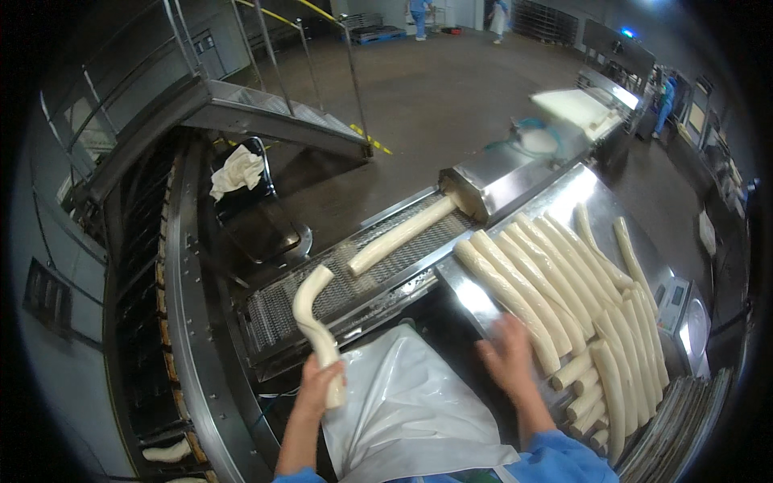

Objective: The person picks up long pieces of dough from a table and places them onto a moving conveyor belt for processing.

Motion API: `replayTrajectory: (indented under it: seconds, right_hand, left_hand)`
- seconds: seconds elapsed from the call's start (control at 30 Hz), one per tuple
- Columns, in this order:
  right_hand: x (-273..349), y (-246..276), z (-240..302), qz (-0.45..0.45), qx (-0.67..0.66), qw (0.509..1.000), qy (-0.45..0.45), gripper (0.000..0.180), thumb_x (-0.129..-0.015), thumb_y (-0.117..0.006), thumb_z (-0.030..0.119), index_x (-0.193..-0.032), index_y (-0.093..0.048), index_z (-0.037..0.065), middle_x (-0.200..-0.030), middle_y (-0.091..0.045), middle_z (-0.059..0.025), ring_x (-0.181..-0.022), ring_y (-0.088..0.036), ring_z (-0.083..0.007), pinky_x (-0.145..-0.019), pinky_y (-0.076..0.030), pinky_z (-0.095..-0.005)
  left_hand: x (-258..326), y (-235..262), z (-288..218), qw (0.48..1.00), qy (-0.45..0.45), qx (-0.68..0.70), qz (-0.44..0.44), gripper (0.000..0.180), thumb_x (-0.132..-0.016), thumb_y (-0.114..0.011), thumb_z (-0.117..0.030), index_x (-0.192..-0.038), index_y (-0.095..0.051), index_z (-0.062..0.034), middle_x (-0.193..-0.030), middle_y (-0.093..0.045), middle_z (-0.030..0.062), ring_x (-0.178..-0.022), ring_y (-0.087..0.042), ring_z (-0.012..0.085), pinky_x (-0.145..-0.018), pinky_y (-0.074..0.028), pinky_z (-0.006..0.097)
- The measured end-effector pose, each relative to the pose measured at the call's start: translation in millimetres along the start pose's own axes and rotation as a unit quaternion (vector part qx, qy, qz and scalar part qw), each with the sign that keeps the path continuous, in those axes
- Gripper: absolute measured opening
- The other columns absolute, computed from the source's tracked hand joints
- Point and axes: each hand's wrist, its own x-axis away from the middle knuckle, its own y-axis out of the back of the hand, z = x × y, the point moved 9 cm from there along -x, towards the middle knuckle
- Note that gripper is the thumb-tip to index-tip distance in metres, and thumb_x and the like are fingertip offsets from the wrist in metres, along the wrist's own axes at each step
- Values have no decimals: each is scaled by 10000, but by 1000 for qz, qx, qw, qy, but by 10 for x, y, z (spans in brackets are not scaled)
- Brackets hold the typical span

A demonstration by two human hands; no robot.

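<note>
Over the mesh conveyor [378, 278], left hand [318, 386] grips a bent dough log [314, 318]; right hand [507, 354] open, blurred.

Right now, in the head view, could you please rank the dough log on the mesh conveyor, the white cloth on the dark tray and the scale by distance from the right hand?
From the right hand, nearest first:
1. Dough log on the mesh conveyor, up and to its left.
2. Scale, to its right at the table's far end.
3. White cloth, far upper left on the dark tray.
</note>
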Motion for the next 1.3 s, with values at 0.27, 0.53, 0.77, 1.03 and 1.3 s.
replayTrajectory:
  seconds: [0.27,0.53,0.77,1.03,1.3]
  right_hand:
    - [-125,-1188,1070,271,-812,390,-338,568,-993,-555,380,-1373,-446,-28,-1230,-611,-229,-1028,-649,-325,-946,-537,-424]
    - [-685,114,383,168,-650,691,-268,580,-731,-747,46,-1249,-492,-6,-837,-601,-95,-596,-612,-193,-500,-529,-329]
    - [-1153,1371,-325,54,-228,966,-114,778,-729,-802,123,-1416,-474,-36,-1100,-619,-94,-995,-607,-194,-848,-497,-312]
    - [-848,1016,-1426,18,336,932,-133,546,-868,-671,281,-1360,-547,79,-1304,-556,-245,-1336,-439,-414,-1131,-329,-500]
    - [-82,578,-1017,117,271,950,-106,906,-760,-716,497,-1527,-376,153,-1558,-269,-283,-1447,-228,-462,-1167,-162,-612]
  left_hand:
    - [691,-1864,-355,913,-25,-145,380,675,-851,-766,-88,-1405,-399,34,-1041,-635,89,-904,-659,155,-801,-545,311]
    - [656,-1931,13,864,2,-245,440,624,-914,-704,-111,-1470,-433,-28,-1258,-617,111,-955,-613,113,-898,-506,272]
    - [-107,-1163,9,915,-64,-257,306,493,-920,-687,-89,-1391,-547,-45,-1177,-673,107,-965,-633,133,-904,-513,279]
    - [-744,-484,-919,763,-340,-550,-6,586,-840,-703,-96,-1370,-497,49,-1397,-478,277,-1285,-473,423,-1101,-368,473]
    - [-1424,682,-888,722,-233,-634,-146,651,-809,-759,-230,-1368,-522,5,-1283,-594,233,-1200,-547,408,-1067,-392,488]
